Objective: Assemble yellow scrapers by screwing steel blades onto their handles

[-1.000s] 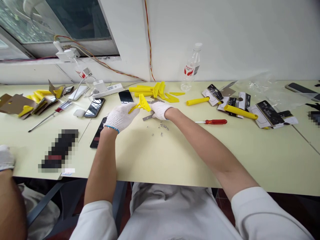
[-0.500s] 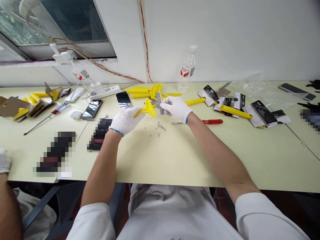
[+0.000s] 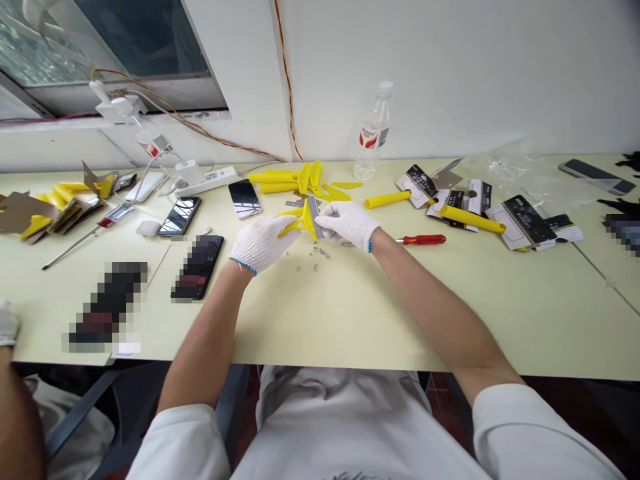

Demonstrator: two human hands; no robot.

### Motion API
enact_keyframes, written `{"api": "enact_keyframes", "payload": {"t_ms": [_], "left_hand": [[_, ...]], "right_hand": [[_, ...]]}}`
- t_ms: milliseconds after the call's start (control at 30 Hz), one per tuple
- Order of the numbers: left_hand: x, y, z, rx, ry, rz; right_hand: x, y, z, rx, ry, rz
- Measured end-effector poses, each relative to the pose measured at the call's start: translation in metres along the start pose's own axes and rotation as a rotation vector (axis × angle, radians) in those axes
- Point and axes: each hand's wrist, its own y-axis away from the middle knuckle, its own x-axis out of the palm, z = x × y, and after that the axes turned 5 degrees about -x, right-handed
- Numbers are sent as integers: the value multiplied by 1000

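Note:
In a white knitted glove, my left hand (image 3: 264, 241) is closed round the stem of a yellow plastic scraper head (image 3: 307, 220). My right hand (image 3: 349, 223), gloved the same way, pinches a flat grey metal blade (image 3: 315, 209) between thumb and fingers. The blade lies up against the wide end of the scraper head. Several small metal screws or nuts (image 3: 321, 252) are scattered on the table below my hands. Just behind, more grey blades (image 3: 295, 203) lie near yellow scraper handles (image 3: 280, 179) and loose yellow plastic pieces (image 3: 347, 185).
A red-handled screwdriver (image 3: 424, 239) lies right of my hand. Carded packages (image 3: 520, 220) and yellow handles (image 3: 473, 219) spread rightward. Phones (image 3: 197, 267), a power strip (image 3: 213, 180) and another screwdriver (image 3: 70, 248) are leftward. A bottle (image 3: 374, 133) stands behind. A co-worker's gloved hand (image 3: 7, 323) shows far left.
My hands have come together. The blade, upright and apart from the scraper head before, now meets its wide end. The view has shifted slightly.

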Motion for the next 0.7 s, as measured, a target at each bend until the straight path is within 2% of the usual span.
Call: {"api": "enact_keyframes", "payload": {"t_ms": [100, 700], "left_hand": [[0, 0, 0, 3, 4, 4], [3, -1, 7, 31, 21, -8]], "right_hand": [[1, 0, -1, 27, 15, 0], [1, -3, -5, -7, 118, 12]]}}
